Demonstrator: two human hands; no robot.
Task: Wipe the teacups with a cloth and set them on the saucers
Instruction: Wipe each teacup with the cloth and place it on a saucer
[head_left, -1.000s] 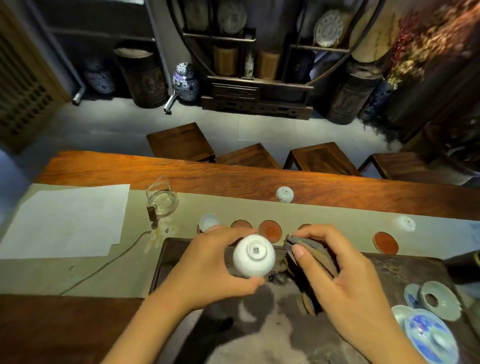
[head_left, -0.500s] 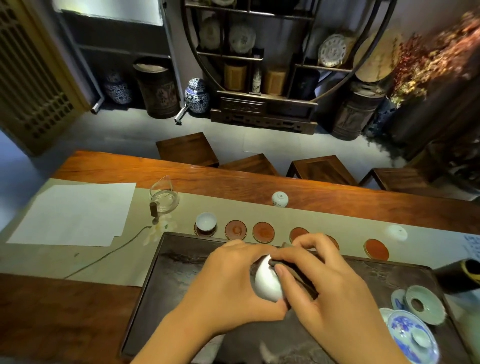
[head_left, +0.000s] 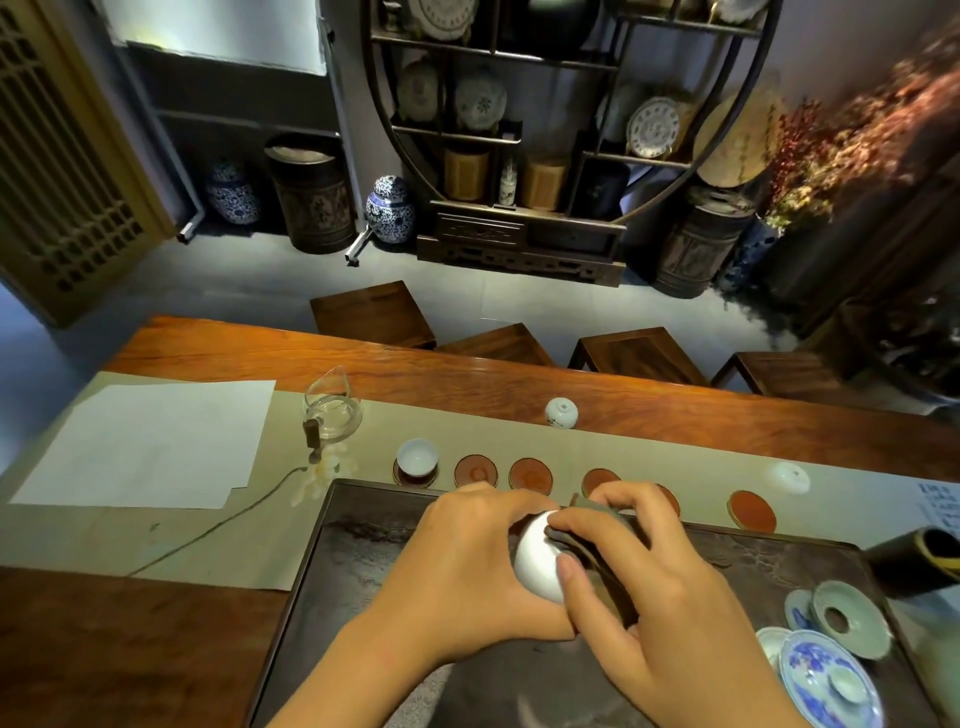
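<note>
Left hand (head_left: 467, 566) closed around white teacup (head_left: 537, 564), held above dark tray (head_left: 332, 597). Right hand (head_left: 660, 597) clamped on dark cloth (head_left: 597, 540), pressed to the cup. Second cup (head_left: 417, 457) upright on leftmost saucer (head_left: 415, 477); bare saucers (head_left: 530, 474) alongside.

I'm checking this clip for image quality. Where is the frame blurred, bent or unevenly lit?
Head view: the right edge is smeared, the dried flowers streaked; the wide lens bows the table edge and the round shelf; light falls warm on the tabletop while the floor behind looks dim and bluish. The teacup between left hand and right hand is sharp.
</note>
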